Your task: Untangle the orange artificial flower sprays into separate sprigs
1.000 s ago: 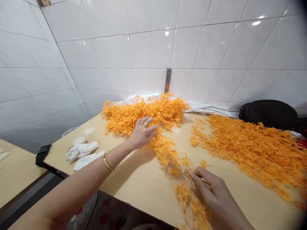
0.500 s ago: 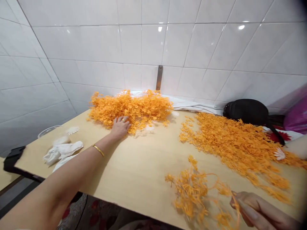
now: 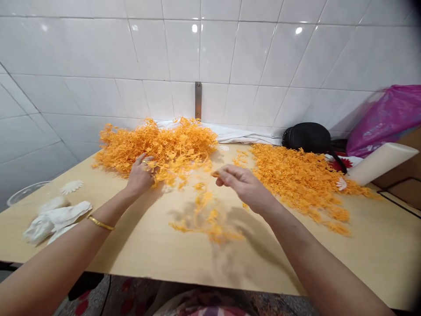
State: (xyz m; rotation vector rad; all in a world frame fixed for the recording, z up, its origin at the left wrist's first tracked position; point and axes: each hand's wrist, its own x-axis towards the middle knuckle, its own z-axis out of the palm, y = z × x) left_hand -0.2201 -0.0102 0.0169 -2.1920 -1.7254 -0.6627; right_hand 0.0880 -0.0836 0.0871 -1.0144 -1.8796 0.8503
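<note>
A big heap of orange plastic flower sprigs (image 3: 158,147) lies at the back left of the wooden table (image 3: 378,245). My left hand (image 3: 140,177) rests at its near edge, fingers curled into the sprigs; it wears a ring and a gold bangle. My right hand (image 3: 243,184) hovers over the middle of the table, fingertips pinched on a sprig end. A blurred bunch of orange sprigs (image 3: 205,215) trails below and to the left of it. A second, flatter spread of orange sprigs (image 3: 296,175) covers the right side.
White crumpled cloths (image 3: 54,217), a white daisy head (image 3: 70,186) and a clear bowl (image 3: 23,193) sit at the left. A black bag (image 3: 309,138), a pink plastic bag (image 3: 388,116) and a white block (image 3: 381,162) stand at the back right. Tiled wall behind.
My right hand has come up from the table's near edge to the middle, bringing the loose bunch of sprigs with it. My left hand stays at the left heap. The view has turned right.
</note>
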